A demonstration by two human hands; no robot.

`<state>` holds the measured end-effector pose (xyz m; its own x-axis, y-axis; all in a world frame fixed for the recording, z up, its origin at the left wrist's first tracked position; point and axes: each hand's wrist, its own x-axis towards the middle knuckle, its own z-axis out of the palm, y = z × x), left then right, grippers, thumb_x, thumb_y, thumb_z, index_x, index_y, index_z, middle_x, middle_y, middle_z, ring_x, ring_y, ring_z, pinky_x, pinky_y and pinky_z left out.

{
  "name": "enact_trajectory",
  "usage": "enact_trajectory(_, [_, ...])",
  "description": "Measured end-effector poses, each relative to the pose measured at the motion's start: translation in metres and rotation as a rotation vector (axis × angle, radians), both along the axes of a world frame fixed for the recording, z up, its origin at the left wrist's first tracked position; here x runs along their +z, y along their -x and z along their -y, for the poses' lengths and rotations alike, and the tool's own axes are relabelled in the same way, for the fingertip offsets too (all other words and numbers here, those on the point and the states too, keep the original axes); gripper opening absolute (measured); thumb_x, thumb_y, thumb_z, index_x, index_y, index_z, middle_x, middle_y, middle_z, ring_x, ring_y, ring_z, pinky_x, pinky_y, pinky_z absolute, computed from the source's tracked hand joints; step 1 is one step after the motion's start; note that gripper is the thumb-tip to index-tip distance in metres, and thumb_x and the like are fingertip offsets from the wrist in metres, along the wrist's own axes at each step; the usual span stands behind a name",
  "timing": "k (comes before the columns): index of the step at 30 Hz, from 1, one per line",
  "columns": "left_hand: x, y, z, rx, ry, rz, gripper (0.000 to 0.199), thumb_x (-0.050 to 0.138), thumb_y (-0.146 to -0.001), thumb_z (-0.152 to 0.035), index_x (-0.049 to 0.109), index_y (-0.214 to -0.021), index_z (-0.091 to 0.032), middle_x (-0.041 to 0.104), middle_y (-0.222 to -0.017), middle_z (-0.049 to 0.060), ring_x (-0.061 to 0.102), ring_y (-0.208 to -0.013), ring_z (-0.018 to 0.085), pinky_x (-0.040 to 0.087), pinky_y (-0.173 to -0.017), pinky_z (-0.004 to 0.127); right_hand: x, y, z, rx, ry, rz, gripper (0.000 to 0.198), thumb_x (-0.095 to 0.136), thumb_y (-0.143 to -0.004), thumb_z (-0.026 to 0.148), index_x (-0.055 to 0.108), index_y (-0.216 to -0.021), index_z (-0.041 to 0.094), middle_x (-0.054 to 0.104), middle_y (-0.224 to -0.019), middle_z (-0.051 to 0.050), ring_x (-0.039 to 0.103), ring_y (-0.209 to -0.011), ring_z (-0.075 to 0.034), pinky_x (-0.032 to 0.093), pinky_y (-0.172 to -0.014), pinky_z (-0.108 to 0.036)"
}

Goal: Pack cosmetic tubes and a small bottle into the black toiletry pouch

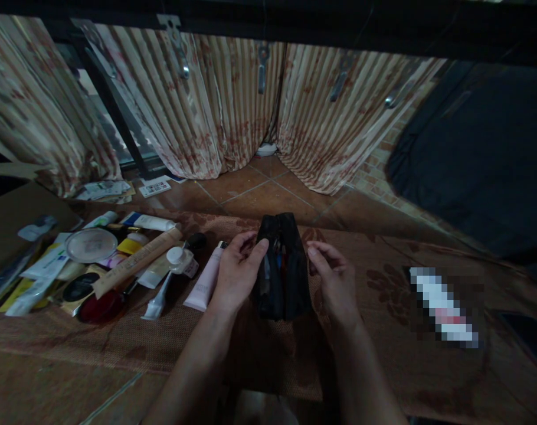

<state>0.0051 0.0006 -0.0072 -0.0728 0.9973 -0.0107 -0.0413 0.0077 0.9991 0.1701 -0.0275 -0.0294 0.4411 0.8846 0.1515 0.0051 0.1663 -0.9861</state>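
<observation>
A black zip pouch (290,295) stands before me on the cloth with its top opened. Inside it, slim items with a little blue and red show dimly; I cannot make out their kind. My left hand (235,271) is closed on the pouch's left side, the thumb over its rim. Just off the right side is my right hand (337,283), fingers loosely bent and apart, with nothing seen in it. A pale pink squeeze tube (203,283) with a dark cap lies beside my left wrist.
At left lie several cosmetics: a long tan tube (138,260), a white-capped bottle (184,264), a round clear case (91,245) and a dark red compact (101,307). A cardboard box (25,218) is behind them. A blurred-out item (443,307) and a dark phone (527,339) lie right.
</observation>
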Motion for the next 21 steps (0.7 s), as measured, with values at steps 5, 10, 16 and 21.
enact_trajectory(5, [0.0,-0.004,0.003,-0.033,0.026,0.04,0.035,0.073,-0.079,-0.034,0.066,-0.108,-0.016,0.075,-0.102,0.007,0.071,-0.09,0.02,0.056,-0.082,0.033,0.003,0.001,0.001,0.017,0.018,-0.007,0.025,0.075,-0.075,0.04,0.075,-0.09,0.021,0.065,-0.074,0.001,0.053,-0.066,-0.013,0.043,-0.066,-0.029])
enact_trajectory(10, [0.0,-0.005,0.003,-0.024,0.003,0.086,0.039,0.075,-0.077,-0.035,0.066,-0.109,-0.015,0.074,-0.106,0.007,0.07,-0.093,0.019,0.055,-0.084,0.031,0.003,0.001,0.001,0.011,0.036,0.006,0.026,0.075,-0.075,0.042,0.075,-0.09,0.021,0.067,-0.078,0.0,0.056,-0.069,-0.014,0.044,-0.068,-0.029])
enact_trajectory(16, [-0.011,-0.005,0.003,-0.068,-0.066,0.077,0.036,0.075,-0.079,-0.037,0.07,-0.111,-0.021,0.073,-0.108,0.005,0.069,-0.095,0.019,0.054,-0.084,0.031,0.001,0.0,0.001,0.036,0.063,0.029,0.028,0.075,-0.075,0.044,0.075,-0.09,0.021,0.069,-0.081,-0.001,0.058,-0.073,-0.015,0.045,-0.072,-0.031])
enact_trajectory(21, [-0.016,-0.004,0.002,-0.06,-0.096,0.015,0.033,0.077,-0.077,-0.036,0.072,-0.107,-0.023,0.072,-0.11,0.005,0.067,-0.101,0.021,0.053,-0.089,0.033,0.001,0.0,0.001,0.045,0.055,0.029,0.028,0.075,-0.076,0.045,0.074,-0.092,0.021,0.071,-0.084,-0.002,0.06,-0.074,-0.016,0.046,-0.072,-0.031])
